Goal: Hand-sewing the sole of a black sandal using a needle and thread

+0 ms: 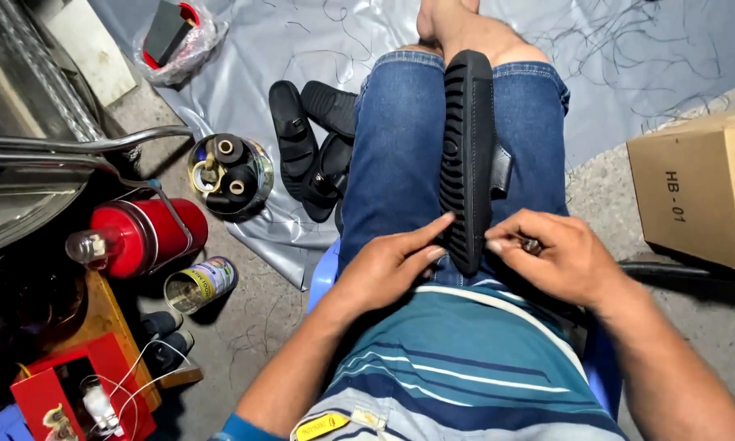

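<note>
A black sandal (pixel 468 155) is held sole-up along the lap, between the jeans-clad thighs. Its near end is pressed by the left hand (pixel 388 265); the right hand (pixel 559 257) seems pinched on a small, unclear object beside it.

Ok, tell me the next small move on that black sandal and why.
Probably steady the black sandal with the left hand. It stands on edge between the knees, only fingertips touching its near end, while the right hand pinches something small beside it.
</note>
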